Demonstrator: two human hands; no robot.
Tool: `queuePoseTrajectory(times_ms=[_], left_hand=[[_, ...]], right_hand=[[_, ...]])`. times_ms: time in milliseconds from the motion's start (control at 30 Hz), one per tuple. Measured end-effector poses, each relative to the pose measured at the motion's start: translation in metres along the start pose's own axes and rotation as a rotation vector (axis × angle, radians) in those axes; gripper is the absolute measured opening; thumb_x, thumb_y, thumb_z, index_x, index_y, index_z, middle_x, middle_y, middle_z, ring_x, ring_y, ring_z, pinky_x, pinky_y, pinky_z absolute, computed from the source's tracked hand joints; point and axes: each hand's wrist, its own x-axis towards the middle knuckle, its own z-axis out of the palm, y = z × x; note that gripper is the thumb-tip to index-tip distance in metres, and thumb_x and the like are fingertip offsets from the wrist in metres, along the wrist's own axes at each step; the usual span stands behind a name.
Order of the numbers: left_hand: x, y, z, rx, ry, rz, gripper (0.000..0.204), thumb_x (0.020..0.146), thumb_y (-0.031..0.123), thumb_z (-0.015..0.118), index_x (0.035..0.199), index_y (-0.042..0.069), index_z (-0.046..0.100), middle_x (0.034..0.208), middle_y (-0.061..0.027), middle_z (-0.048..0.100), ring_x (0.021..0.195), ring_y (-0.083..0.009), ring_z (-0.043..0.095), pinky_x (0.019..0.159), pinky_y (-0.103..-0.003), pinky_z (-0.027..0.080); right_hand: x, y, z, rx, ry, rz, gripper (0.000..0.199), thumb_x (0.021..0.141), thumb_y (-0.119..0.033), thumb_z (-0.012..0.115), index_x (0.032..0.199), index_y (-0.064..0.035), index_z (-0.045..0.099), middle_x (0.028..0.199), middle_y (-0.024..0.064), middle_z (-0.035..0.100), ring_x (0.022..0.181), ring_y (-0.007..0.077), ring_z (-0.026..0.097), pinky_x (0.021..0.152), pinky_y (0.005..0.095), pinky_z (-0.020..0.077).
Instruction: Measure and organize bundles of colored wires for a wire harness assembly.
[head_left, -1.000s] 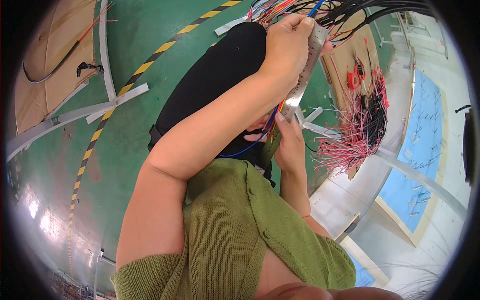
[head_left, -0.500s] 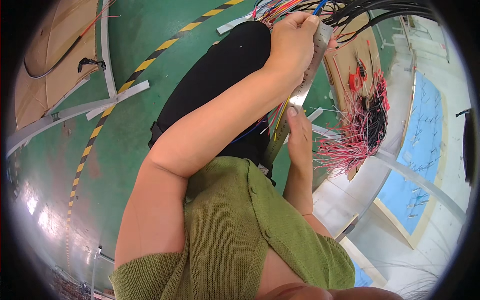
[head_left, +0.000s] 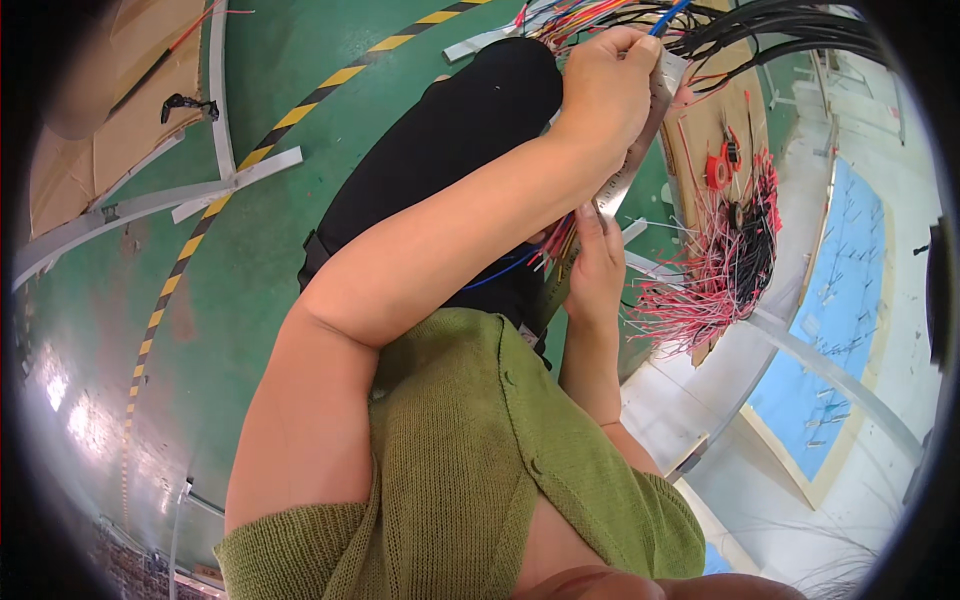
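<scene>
Shiny metal ruler (head_left: 640, 160), glossy painted floor (head_left: 250, 290), knitted, seemingly wool cardigan (head_left: 470, 470)

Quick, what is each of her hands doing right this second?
Left hand: closed around the top of a metal ruler, among coloured wires.
Right hand: fingers pressed on the ruler's lower part; grip cannot be told.

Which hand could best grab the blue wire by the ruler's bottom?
The right hand, probably: it rests at the lower end of the metal ruler, beside the blue wire. The left hand grips its top.
</scene>
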Motion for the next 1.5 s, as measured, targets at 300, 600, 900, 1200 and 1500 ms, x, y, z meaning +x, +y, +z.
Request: queuePoseTrajectory(times_ms=[300, 600, 900, 1200, 1500], left_hand=[[0.003, -0.009, -0.001, 0.070, -0.016, 0.079, 0.020, 0.098, 0.015, 0.046, 0.094, -0.001, 0.057, 0.077, -0.0124, 0.066, 0.065, -0.0162, 0.066, 0.055, -0.026, 0.051], [0.002, -0.013, 0.003, 0.020, 0.085, 0.128, 0.020, 0.093, 0.010, 0.049, 0.089, -0.005, 0.061, 0.065, -0.0127, 0.064, 0.051, -0.0178, 0.063, 0.045, -0.031, 0.046], [0.008, -0.016, 0.003, -0.005, 0.069, 0.141, 0.020, 0.093, 0.010, 0.049, 0.086, -0.005, 0.061, 0.065, -0.0124, 0.064, 0.052, -0.0179, 0.064, 0.044, -0.030, 0.046], [0.004, -0.014, 0.003, 0.000, 0.058, 0.137, 0.019, 0.094, 0.008, 0.049, 0.087, -0.006, 0.059, 0.066, -0.0120, 0.062, 0.052, -0.0205, 0.064, 0.044, -0.031, 0.047], [0.002, -0.013, 0.005, -0.099, 0.052, 0.132, 0.020, 0.094, 0.007, 0.048, 0.084, -0.007, 0.057, 0.067, -0.0128, 0.061, 0.052, -0.0220, 0.064, 0.045, -0.032, 0.049]], right_hand=[[-0.003, 0.006, -0.002, -0.021, 0.127, 0.045, 0.028, 0.097, -0.020, 0.051, 0.114, 0.0032, 0.050, 0.106, 0.0124, 0.062, 0.093, 0.0197, 0.063, 0.078, 0.0327, 0.0520], [-0.006, 0.008, -0.001, -0.016, 0.119, 0.009, 0.026, 0.098, -0.019, 0.049, 0.111, 0.0033, 0.054, 0.104, 0.0112, 0.062, 0.091, 0.0189, 0.062, 0.077, 0.0317, 0.0511], [0.000, 0.017, -0.003, -0.026, 0.185, -0.025, 0.028, 0.100, -0.019, 0.044, 0.111, 0.0036, 0.054, 0.098, 0.0096, 0.062, 0.083, 0.0168, 0.061, 0.073, 0.0303, 0.0489], [-0.008, 0.014, -0.010, -0.071, 0.110, 0.106, 0.024, 0.099, -0.018, 0.046, 0.107, 0.0029, 0.055, 0.093, 0.0103, 0.062, 0.084, 0.0182, 0.062, 0.075, 0.0307, 0.0497], [-0.011, 0.018, -0.013, -0.071, 0.094, 0.114, 0.021, 0.099, -0.020, 0.047, 0.094, -0.0007, 0.053, 0.091, 0.0098, 0.062, 0.080, 0.0189, 0.063, 0.070, 0.0324, 0.0527]])
